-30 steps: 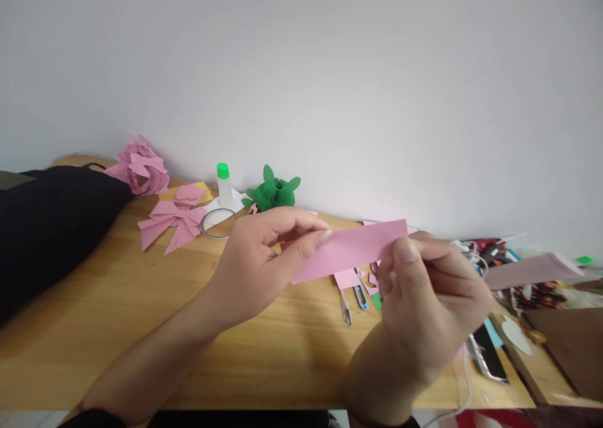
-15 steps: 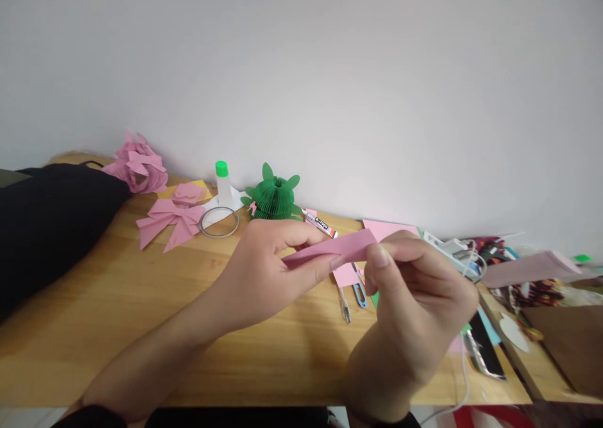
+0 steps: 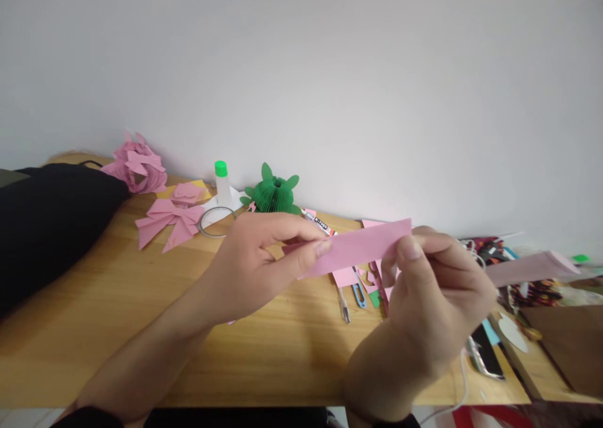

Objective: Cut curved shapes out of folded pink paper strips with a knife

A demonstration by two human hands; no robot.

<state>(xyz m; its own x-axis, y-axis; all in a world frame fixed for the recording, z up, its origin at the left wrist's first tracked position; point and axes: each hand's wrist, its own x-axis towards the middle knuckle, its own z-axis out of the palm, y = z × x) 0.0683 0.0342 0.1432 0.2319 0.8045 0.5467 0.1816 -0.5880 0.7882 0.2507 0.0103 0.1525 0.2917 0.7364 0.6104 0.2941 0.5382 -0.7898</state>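
- The left hand (image 3: 254,258) is pinching the left end of the pink paper strip (image 3: 362,247) between thumb and fingertips; its grip is clenched on the paper.
- The right hand (image 3: 433,296) is grasping the strip's right end the same way, thumb on the near face.
- The strip is hanging in the air above the bench (image 3: 117,327), stretched between both hands and tilting up slightly toward the right.
- Judging by its look, the strip is showing as a plain flat band with no crease or loop that I can make out, so the shaping appears hardly begun.
- A finished pink bow (image 3: 167,222) is lying on the bench to the far left, with a pink paper flower (image 3: 136,167) behind it; small pink offcuts (image 3: 370,277) are lying under the strip.
- A pen (image 3: 343,305) and a blue-handled tool (image 3: 359,295) are lying just below the strip, near the right hand.
- The glue bottle (image 3: 221,186), wire ring (image 3: 215,220) and green paper ornament (image 3: 273,194) are standing along the back, close to the wall.
- Open wood is lying in front of and to the left of the hands, up to the black bag (image 3: 47,227).
- The right side is looking crowded: a phone (image 3: 485,352) and papers are sitting near the bench's near edge.
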